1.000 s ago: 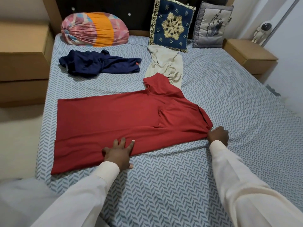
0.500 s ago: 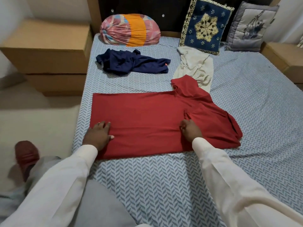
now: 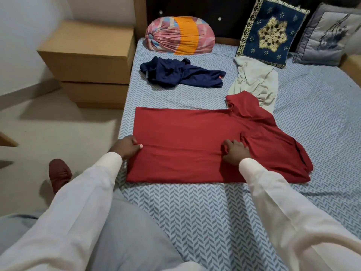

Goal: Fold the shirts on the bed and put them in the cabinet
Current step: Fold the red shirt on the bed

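Fingers (image 3: 233, 143) on red shirt (image 3: 185, 133), left at hem

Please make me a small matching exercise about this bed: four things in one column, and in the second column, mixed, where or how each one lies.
Things
1. red shirt
2. navy shirt
3. cream shirt
4. pink and orange pillow

Places
A. bunched up in front of the blue cushion
B. resting against the headboard
C. spread flat, nearest the person
D. crumpled on the sheet, near the cardboard boxes

Pairs: 1-C, 2-D, 3-A, 4-B
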`<state>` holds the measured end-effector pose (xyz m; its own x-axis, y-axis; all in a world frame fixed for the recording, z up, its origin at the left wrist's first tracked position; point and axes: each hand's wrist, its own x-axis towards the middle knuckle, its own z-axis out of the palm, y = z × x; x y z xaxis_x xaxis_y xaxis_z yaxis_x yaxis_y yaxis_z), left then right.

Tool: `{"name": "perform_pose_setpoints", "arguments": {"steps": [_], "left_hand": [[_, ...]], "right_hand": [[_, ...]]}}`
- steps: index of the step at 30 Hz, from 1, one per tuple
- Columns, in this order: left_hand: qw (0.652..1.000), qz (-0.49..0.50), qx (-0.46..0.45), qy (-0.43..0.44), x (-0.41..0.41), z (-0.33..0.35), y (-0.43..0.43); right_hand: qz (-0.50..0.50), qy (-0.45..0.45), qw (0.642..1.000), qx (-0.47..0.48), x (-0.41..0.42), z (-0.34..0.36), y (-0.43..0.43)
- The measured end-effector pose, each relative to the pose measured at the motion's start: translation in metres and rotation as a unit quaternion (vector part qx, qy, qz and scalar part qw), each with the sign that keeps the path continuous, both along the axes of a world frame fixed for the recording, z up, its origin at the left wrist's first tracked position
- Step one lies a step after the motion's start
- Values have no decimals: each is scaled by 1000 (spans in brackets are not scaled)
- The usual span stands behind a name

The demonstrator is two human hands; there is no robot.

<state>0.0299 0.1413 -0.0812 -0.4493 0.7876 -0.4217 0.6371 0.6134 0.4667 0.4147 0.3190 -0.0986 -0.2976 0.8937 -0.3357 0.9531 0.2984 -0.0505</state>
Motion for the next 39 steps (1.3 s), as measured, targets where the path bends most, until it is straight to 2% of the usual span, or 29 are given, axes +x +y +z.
{"name": "perform_pose_setpoints", "arguments": {"steps": [3, 4, 11, 14, 19, 23, 31, 36, 39], "left_hand": [[986, 65, -36, -150, -1, -5, -11], [981, 70, -57, -174, 0, -5, -13], [975, 32, -170, -143, -3, -8, -41], [976, 65, -148, -148, -2, -12, -57], [963, 120, -95, -223, 4, -14, -70], [981, 52, -106, -155, 10, -11, -74], [991, -36, -131, -13, 13, -10, -84], [987, 0, -149, 57, 19, -6, -75], [981, 43, -69, 174, 41, 5, -67]], "right_hand": [[7, 5, 1000, 22, 4, 1, -3], [7, 7, 1000, 25, 5, 0, -5], [-28, 18, 999, 36, 11, -4, -15], [-64, 28, 995, 69, 28, -4, -22], [-168, 106, 974, 108, 70, -17, -54], [-166, 146, 967, 127, 97, -32, -73], [-195, 145, 960, 136, 114, -29, -74], [-123, 165, 964, 166, 142, -40, -77], [-78, 145, 978, 131, 134, -39, -77]]}}
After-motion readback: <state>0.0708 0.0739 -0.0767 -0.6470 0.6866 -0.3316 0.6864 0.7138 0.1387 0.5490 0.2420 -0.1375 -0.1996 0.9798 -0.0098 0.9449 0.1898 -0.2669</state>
